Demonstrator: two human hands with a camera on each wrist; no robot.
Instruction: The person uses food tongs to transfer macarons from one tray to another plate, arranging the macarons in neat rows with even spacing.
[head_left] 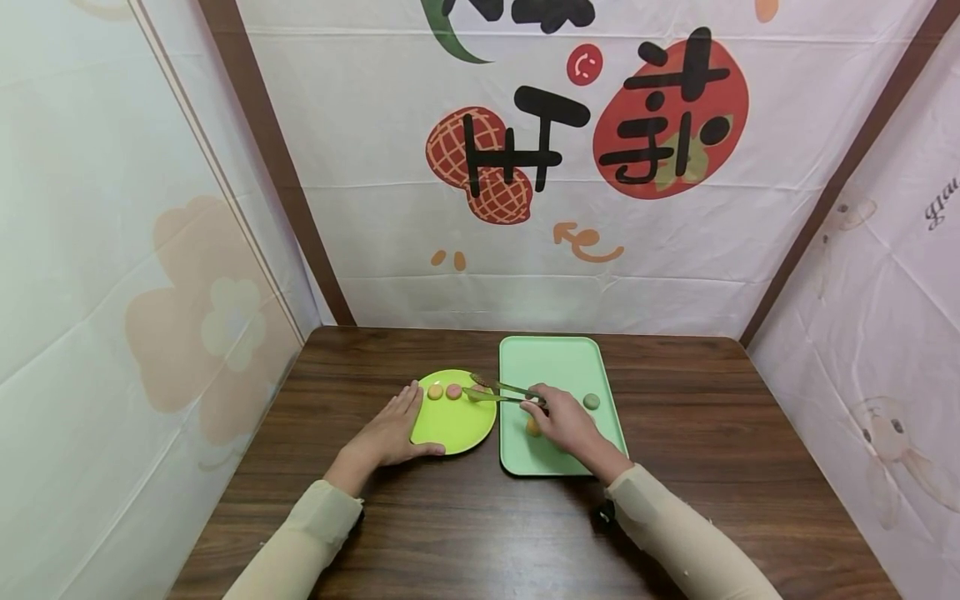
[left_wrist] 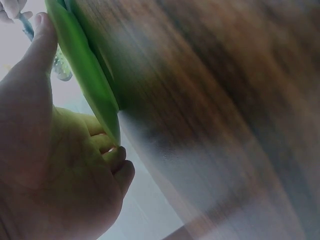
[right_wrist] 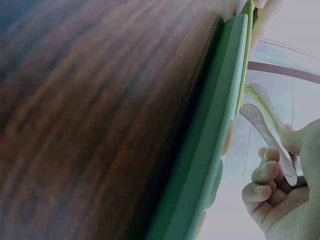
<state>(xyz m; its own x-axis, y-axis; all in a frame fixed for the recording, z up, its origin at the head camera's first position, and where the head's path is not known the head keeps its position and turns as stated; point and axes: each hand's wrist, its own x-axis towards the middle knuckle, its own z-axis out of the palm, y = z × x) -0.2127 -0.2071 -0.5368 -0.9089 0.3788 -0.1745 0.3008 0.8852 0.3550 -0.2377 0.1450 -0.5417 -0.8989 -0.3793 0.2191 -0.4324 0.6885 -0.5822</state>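
My right hand (head_left: 562, 417) grips a pair of metal tongs (head_left: 513, 388) above the light green tray (head_left: 551, 358). The tongs' perforated heads (right_wrist: 253, 114) stand apart over the right side of a yellow-green plate (head_left: 453, 429). A pinkish round piece shows partly between them; whether they touch it cannot be told. An orange-yellow macaron (head_left: 435, 391) and a pink macaron (head_left: 453, 391) lie on the plate. My left hand (head_left: 390, 429) rests against the plate's left rim, fingers extended along it and thumb at the near edge.
On the tray lie a green macaron (head_left: 591, 402) and an orange macaron (head_left: 533, 427), the latter partly covered by my right hand. Plate and tray stand side by side on a dark wooden table (head_left: 465, 533). A printed white curtain (head_left: 360, 208) hangs behind the table.
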